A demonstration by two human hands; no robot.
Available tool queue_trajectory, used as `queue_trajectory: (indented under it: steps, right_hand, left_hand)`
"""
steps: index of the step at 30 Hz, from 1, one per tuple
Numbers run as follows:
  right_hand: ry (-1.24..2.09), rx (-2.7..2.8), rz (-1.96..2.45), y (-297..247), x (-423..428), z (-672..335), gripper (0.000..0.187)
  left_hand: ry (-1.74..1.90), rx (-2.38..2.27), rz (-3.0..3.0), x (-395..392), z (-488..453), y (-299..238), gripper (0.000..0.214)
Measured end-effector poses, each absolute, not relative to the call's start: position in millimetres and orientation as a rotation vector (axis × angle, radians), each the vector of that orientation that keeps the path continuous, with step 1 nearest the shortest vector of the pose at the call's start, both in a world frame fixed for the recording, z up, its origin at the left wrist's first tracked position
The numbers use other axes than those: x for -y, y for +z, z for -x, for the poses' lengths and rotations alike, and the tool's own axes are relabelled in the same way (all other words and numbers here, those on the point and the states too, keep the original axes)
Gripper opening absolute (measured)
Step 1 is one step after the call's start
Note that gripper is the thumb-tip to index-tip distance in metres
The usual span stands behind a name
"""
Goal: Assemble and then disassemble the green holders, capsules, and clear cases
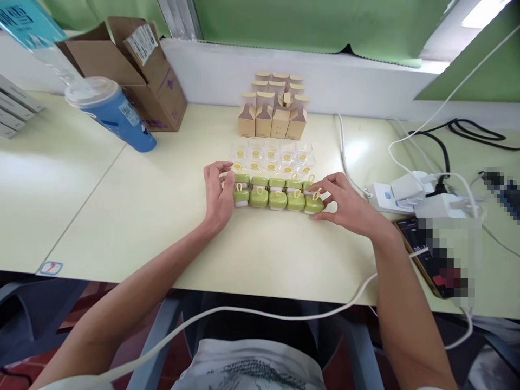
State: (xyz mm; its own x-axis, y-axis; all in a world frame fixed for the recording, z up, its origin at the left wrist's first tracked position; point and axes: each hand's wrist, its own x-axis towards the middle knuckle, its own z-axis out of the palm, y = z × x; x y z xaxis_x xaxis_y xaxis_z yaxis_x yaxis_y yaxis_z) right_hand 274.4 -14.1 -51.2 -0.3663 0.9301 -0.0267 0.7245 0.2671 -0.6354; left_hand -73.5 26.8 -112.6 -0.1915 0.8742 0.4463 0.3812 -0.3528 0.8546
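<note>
Small green-and-white cases, rounded and with pale yellow loops on their tops, stand side by side in two rows on the table. My left hand is bent around the rows' left end, thumb and fingertips against the end cases. At the right end, my right hand has its thumb and fingers closed around the near corner case. Just behind the cases lie two rows of clear plastic trays with yellow marks. Farther back, several small open cardboard boxes stand grouped together.
A blue lidded cup and a large open carton stand at the back left. To the right are a white power strip, chargers, cables and a phone. A white cable hangs across the table's front edge.
</note>
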Motion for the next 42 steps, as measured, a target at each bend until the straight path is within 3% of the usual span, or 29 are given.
queue_trajectory:
  steps: [4,7,17,22,29,42]
  right_hand:
    - [0.734,2.196,1.569,-56,11,-273,0.113]
    - [0.698,2.214,1.558,-66,7,-267,0.130]
    - [0.636,2.111,1.335,-103,-4,-240,0.105]
    - [0.676,2.038,1.345,-105,-7,-239,0.116]
    - [0.655,1.917,1.368,-108,-7,-233,0.113]
    - [0.640,1.846,1.321,-111,-13,-223,0.109]
  left_hand:
    - [1.461,-1.457,-1.578,-29,72,-113,0.025]
    - [1.362,-1.476,-1.652,-31,72,-113,0.032]
    - [1.201,-1.407,-1.920,-36,73,-117,0.033]
    - [1.037,-1.342,-2.175,-33,74,-117,0.078]
    - [0.819,-1.172,-2.416,-41,93,-108,0.114]
    - [0.777,-1.129,-2.471,-46,103,-102,0.097]
